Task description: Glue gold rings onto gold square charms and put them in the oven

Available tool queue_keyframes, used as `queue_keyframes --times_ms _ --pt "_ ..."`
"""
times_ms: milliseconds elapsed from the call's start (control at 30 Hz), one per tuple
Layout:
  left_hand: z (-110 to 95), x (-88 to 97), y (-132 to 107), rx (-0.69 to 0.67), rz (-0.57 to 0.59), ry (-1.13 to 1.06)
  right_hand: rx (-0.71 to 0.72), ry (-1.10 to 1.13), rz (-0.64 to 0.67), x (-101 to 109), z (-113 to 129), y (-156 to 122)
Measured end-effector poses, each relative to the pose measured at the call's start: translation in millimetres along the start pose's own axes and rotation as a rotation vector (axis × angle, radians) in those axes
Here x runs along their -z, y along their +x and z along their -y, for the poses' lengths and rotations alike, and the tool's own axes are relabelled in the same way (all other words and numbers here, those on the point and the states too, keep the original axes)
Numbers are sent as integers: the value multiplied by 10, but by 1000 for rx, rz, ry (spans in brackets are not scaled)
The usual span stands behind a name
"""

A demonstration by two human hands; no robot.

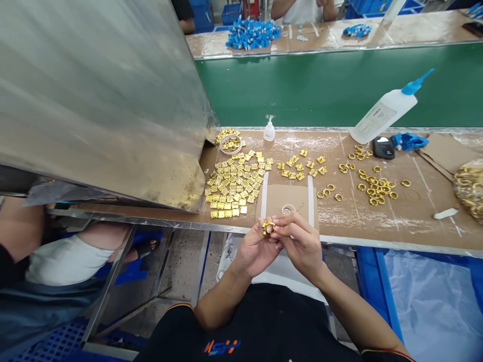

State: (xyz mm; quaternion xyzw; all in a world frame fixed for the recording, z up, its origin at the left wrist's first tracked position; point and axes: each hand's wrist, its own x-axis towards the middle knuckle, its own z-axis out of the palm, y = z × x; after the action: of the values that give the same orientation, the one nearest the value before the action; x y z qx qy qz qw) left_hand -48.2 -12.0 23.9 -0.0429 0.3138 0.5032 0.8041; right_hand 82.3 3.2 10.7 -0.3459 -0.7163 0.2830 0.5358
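My left hand (pixel 256 249) and my right hand (pixel 302 244) meet at the table's front edge, fingers pinched together around a small gold ring piece (pixel 268 228). Just beyond the fingertips a small clear ring (pixel 289 208) lies on a cardboard pad (pixel 287 197) framed by two white strips. To the left, several flat gold square plates (pixel 234 186) are spread out. Gold clips (pixel 300 168) lie behind the pad, and loose gold rings (pixel 373 188) lie to the right.
A large tilted metal sheet (pixel 101 95) covers the left. A small pump bottle (pixel 269 129), a big glue bottle with blue nozzle (pixel 385 113), a black device (pixel 384 147) and a bag of rings (pixel 470 188) stand around. Another person's leg (pixel 68 256) is at left; people sit beyond the green conveyor (pixel 339 85).
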Motion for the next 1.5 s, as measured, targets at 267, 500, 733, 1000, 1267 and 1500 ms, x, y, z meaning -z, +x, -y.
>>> queue_keyframes --times_ms 267,500,733,1000,1267,1500 --pt "13 12 2 2 33 -1 -27 35 7 14 -33 -18" --pt "-22 66 -50 37 203 49 -123 83 74 97 96 25" --pt "-69 124 -90 10 226 231 -179 77 69 134 160 -1" --pt "-196 177 -131 -348 157 636 -139 51 81 137 188 -3" --pt "-196 131 -212 -677 27 905 -337 195 131 102 183 -10" --pt "-152 120 -222 -652 -3 930 -529 487 195 2 129 -45"
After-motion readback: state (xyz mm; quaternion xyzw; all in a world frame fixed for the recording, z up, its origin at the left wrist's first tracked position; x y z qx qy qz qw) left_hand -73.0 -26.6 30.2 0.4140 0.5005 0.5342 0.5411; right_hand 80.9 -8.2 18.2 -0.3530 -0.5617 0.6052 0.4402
